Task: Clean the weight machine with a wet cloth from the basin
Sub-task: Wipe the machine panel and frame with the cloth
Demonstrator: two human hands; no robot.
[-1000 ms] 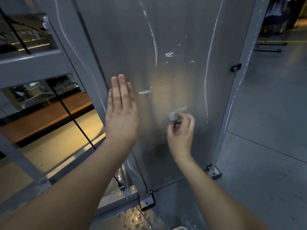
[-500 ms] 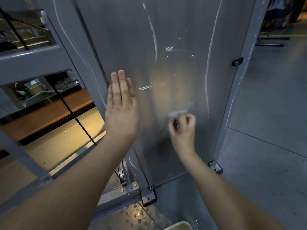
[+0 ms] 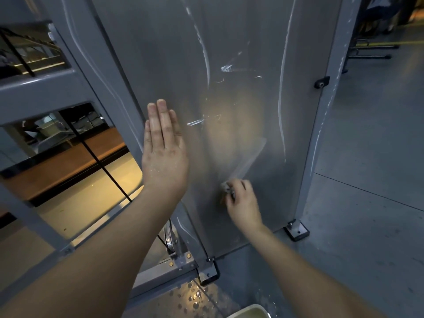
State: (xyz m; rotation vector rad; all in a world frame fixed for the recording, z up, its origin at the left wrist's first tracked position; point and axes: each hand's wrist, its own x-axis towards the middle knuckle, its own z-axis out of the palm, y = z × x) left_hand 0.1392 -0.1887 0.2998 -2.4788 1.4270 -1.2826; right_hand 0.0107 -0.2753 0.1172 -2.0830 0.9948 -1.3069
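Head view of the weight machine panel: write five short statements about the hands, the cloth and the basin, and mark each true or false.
1. The left hand lies flat and open against the panel. True.
2. The right hand is empty. False: it grips a small cloth pressed to the panel.
3. The right hand is lower on the panel than the left. True.
4. The basin stands on a shelf above the hands. False: only its rim shows, at the bottom edge of the view, on the floor below the panel.
5. The panel is spotless. False: white streaks run down it above the hands.
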